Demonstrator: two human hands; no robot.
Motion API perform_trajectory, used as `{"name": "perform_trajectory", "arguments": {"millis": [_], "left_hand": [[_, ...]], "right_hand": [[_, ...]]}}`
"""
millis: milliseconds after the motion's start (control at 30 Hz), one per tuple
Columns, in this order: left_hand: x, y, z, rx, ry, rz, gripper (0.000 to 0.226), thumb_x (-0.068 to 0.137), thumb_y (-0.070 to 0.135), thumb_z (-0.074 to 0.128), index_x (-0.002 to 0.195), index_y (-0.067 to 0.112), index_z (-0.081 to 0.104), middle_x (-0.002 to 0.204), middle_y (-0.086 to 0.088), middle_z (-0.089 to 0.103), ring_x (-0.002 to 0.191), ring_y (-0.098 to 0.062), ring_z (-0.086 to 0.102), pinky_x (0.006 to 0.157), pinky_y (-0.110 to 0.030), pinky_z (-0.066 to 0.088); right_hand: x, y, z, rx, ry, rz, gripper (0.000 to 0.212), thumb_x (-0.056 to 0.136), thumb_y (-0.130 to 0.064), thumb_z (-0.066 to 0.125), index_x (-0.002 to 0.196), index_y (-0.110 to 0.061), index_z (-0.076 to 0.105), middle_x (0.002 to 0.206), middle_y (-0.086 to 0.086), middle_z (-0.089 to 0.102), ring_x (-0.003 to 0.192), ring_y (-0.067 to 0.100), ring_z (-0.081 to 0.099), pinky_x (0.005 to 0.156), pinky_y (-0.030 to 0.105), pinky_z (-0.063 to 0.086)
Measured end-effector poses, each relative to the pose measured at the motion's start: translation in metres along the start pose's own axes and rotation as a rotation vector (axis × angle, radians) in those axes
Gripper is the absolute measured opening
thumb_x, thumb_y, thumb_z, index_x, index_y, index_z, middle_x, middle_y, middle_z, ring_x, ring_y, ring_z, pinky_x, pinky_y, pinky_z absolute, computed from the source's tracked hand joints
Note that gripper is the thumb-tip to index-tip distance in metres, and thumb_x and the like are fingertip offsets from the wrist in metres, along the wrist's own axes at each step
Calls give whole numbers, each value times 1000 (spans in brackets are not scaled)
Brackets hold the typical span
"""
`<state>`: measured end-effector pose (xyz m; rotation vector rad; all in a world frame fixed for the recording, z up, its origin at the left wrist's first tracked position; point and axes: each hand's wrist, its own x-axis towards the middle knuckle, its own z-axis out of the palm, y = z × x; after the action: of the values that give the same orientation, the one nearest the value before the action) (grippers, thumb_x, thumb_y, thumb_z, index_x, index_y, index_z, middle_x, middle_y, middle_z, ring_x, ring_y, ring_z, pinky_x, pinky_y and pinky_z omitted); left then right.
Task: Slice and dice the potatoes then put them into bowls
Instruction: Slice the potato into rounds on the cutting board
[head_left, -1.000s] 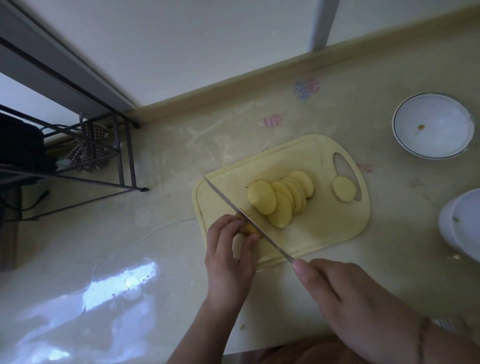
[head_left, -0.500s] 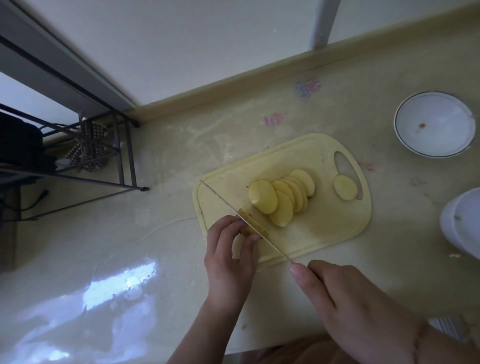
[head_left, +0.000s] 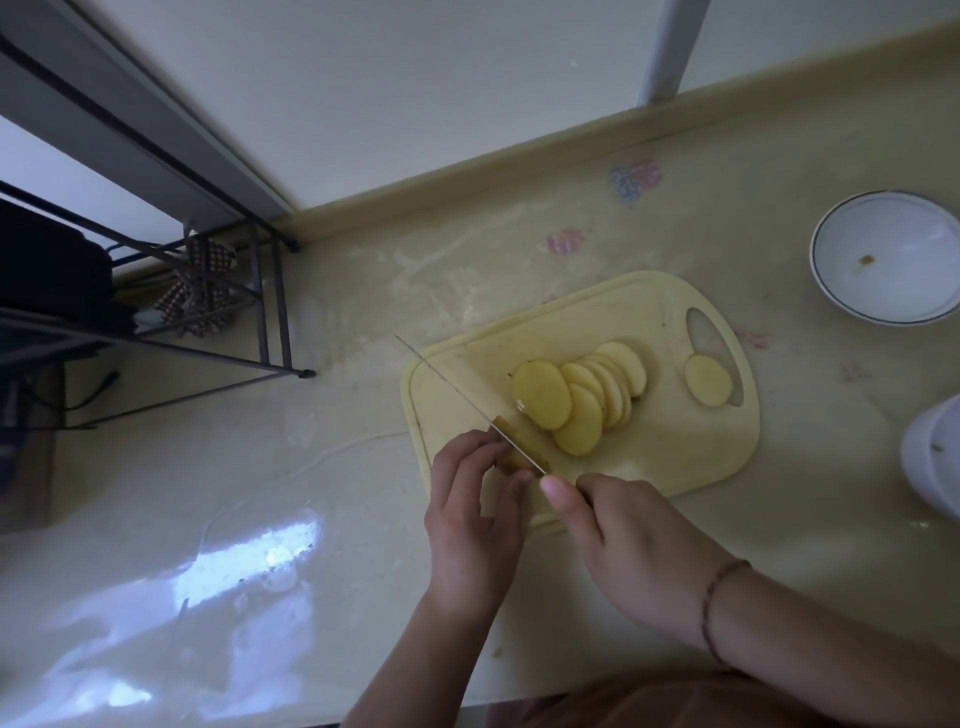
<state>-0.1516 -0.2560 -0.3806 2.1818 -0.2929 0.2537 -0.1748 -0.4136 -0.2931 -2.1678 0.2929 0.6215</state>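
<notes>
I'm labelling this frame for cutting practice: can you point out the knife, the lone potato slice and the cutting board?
knife (head_left: 457, 396), head view, middle of the blade.
lone potato slice (head_left: 707, 380), head view, its centre.
cutting board (head_left: 675, 441), head view, bare surface.

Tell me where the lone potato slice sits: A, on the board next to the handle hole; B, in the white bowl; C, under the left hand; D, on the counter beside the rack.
A: the lone slice lies on the board against its handle hole, apart from the fanned slices.

Right hand (head_left: 639, 551) slices knife (head_left: 467, 408) through left-held potato end (head_left: 519, 452).
</notes>
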Motion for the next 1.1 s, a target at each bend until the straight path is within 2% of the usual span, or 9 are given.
{"name": "perform_trajectory", "arguments": {"millis": [300, 367, 500, 567, 700, 800, 900, 1000, 1100], "left_hand": [[-3, -5, 3, -44, 15, -25, 23, 92, 15, 66, 106, -3, 70, 115, -7, 62, 107, -22, 65, 83, -44, 59], [-4, -7, 2, -67, 4, -22, 26, 94, 20, 67, 106, -4, 69, 115, -8, 62, 107, -25, 65, 81, -48, 60], [-3, -7, 2, -53, -23, 6, 28, 95, 22, 67, 105, -4, 70, 114, -11, 62, 108, -26, 64, 80, -50, 59], [-4, -7, 2, -46, -16, 3, 26, 94, 20, 68, 105, -4, 70, 114, -12, 62, 109, -25, 64, 81, -50, 59], [-5, -5, 1, -37, -26, 19, 31, 98, 26, 65, 106, -3, 70, 115, -12, 62, 111, -24, 64, 83, -49, 59], [-3, -3, 2, -42, -14, 1, 36, 100, 31, 62, 106, -4, 69, 116, -11, 62, 110, -25, 64, 82, -49, 59], [-3, -3, 3, -43, -16, 1, 30, 98, 27, 65, 108, -2, 68, 117, -10, 62, 111, -23, 63, 83, -48, 59], [-5, -4, 2, -32, -23, 24, 23, 93, 18, 68, 109, 2, 67, 118, -8, 60, 109, -24, 64, 82, -49, 60], [-6, -7, 1, -29, -34, 5, 22, 92, 15, 68, 107, -1, 69, 117, -11, 60, 109, -27, 64, 82, -50, 60]], "right_hand": [[-14, 16, -3, 54, 10, -18, 63, 83, -71, 18, 63, -20, 47, 54, 0, 51, 55, 11, 50, 55, 25, 37], [-32, 30, -6, 67, -1, 15, 71, 81, -78, 14, 64, -18, 47, 56, -1, 54, 57, 10, 50, 60, 27, 39], [-49, 49, -11, -3, -39, 103, 103, 56, -97, -7, 74, -17, 56, 67, -2, 62, 76, 8, 55, 72, 27, 42], [-46, 50, -6, 5, -70, 97, 96, 59, -95, -6, 69, -18, 51, 65, -3, 60, 70, 9, 55, 68, 27, 42], [-18, 39, 6, 45, -45, 70, 75, 80, -79, 8, 64, -18, 48, 57, 2, 54, 56, 10, 49, 64, 30, 40], [0, 28, 8, 78, -50, 80, 61, 82, -69, 16, 61, -20, 46, 54, -3, 50, 53, 8, 47, 62, 32, 39], [6, 29, 2, 152, -100, 102, 58, 84, -68, 21, 59, -20, 41, 46, -7, 44, 45, 6, 42, 53, 28, 36], [9, 35, -16, 417, -250, 235, 59, 88, -68, 26, 62, -17, 40, 45, -6, 35, 38, 10, 29, 40, 23, 26], [11, 38, -36, 708, -379, 398, 59, 87, -69, 34, 74, -12, 43, 52, 3, 32, 38, 13, 23, 37, 16, 24]]}}
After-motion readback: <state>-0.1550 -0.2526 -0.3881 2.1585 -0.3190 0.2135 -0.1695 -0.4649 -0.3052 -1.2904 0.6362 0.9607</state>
